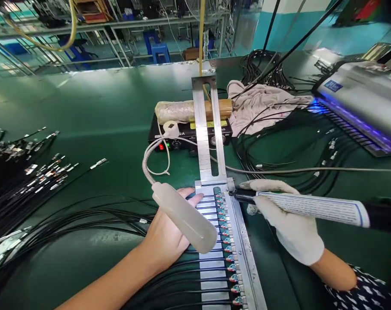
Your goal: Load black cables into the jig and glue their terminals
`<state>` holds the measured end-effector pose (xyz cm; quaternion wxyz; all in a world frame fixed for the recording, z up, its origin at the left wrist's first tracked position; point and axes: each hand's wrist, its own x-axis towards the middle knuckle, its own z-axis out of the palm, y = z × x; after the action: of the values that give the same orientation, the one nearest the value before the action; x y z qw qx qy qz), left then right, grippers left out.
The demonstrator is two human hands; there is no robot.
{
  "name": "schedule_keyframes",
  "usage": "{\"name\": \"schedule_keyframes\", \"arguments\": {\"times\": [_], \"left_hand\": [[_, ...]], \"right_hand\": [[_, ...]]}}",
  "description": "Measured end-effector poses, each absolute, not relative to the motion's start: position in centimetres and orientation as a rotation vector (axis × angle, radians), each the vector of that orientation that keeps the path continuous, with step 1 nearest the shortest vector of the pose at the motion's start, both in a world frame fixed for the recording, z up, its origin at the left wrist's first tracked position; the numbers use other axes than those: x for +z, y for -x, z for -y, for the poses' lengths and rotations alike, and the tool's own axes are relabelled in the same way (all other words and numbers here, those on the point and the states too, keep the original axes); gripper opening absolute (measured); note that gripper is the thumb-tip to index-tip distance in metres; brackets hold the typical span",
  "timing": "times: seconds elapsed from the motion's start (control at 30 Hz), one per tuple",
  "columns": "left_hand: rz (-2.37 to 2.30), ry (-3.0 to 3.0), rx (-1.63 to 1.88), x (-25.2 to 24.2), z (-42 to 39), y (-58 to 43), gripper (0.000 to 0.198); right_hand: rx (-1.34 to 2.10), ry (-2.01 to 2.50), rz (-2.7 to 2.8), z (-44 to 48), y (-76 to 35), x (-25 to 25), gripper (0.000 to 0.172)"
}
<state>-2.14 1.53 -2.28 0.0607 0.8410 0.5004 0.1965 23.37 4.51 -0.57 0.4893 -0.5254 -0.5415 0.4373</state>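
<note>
Ideally, the white-gloved right hand [290, 230], clamped round the white-labelled black marker [314, 209], steadies its tip beside the far end of the long silver metal jig [248, 268], the bare left hand [164, 236], grip unclear, bracing the jig's left edge.

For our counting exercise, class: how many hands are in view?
2. The bare left hand is at the metal fixture, partly hidden behind the pale tube; the gloved right hand holds the marker-like tool. No others show.

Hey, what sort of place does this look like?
Probably a cable assembly workshop or factory: bundles of black cables lie on a green workbench, a metal fixture holds a row of cable ends, and a silver machine glows violet-blue underneath.
</note>
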Motion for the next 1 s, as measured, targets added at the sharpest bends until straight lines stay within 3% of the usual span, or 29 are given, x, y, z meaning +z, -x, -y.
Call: {"name": "schedule_keyframes", "arguments": {"times": [0.23, 0.5, 0.77, 1.0], "left_hand": [[-1.564, -2.716, 0.628, -2.7, -1.5, 0.0, 0.044], [-1.240, -2.689, 0.596, -2.0, -1.4, 0.7, 0.042], [-1.469, -2.669, 0.834, -3.1, -2.4, 1.5, 0.036], [-1.490, -2.692, 0.812, -3.5, -2.2, 1.4, 0.032]], "right_hand": [[0.948, 1.251, 1.346, -4.5, -23.6, -0.7, 0.012], [0.869, 1.141, 1.420, -4.2, -23.6, -0.8, 0.017], [0.583, 1.057, 1.666, -3.9, -22.9, -0.5, 0.020], [0.485, 0.926, 1.793, -3.9, -22.9, -0.4, 0.027]]}}
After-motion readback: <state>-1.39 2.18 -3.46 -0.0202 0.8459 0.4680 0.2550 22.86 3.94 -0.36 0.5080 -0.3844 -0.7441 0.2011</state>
